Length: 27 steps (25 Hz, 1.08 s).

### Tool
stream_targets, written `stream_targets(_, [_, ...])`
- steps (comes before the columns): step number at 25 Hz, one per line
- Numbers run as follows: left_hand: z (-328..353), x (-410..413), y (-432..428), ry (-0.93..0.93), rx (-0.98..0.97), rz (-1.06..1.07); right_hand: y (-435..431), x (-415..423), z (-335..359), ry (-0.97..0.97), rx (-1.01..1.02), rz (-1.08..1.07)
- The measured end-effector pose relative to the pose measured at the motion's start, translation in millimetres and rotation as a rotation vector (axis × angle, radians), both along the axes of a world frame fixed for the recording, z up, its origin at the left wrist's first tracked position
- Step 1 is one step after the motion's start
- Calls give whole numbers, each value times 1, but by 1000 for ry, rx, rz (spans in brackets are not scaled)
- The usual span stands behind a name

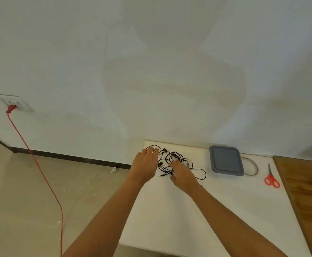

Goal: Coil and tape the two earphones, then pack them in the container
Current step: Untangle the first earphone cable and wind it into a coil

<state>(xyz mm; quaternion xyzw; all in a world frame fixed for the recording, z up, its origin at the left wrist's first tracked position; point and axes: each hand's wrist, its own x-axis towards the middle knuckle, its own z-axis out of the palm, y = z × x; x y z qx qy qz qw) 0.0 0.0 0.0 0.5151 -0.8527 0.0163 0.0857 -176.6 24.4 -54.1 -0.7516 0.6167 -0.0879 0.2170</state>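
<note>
White tabletop (pixel 170 210) bears tangled black earphones (pixel 177 158); left hand (pixel 145 164) and right hand (pixel 184 175) reach over them, fingers straight and spread.

A bare room: white wall (pixel 151 71), dusty concrete floor (pixel 21 191), wall socket (pixel 17 103).

On the left I see a wall socket (pixel 15 103) with a red plug (pixel 10 108) in it; its red cable (pixel 40 169) runs down over the grey floor (pixel 21 210). Red scissors (pixel 271 178) lie on the white surface (pixel 225 210), near a wooden board (pixel 309 197) on the right. A small crumpled scrap (pixel 113 169) lies by the dark skirting (pixel 68 157).
</note>
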Motion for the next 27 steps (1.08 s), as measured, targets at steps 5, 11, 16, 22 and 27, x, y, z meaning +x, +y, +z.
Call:
stream_targets(5, [3, 4, 1, 29, 156, 4, -5, 10, 22, -226, -88, -188])
stream_targets(11, [49, -16, -3, 603, 572, 18, -1, 1, 145, -644, -263, -209])
stream_targets(16, [120, -32, 27, 956, 613, 28, 26, -12, 238, -785, -356, -246])
stream_targets(22, [191, -34, 66, 821, 535, -116, 79, -13, 334, -1051, -446, -218])
stream_targets(27, [218, -11, 109, 880, 452, -44, 139, -39, 387, -1606, -564, -509])
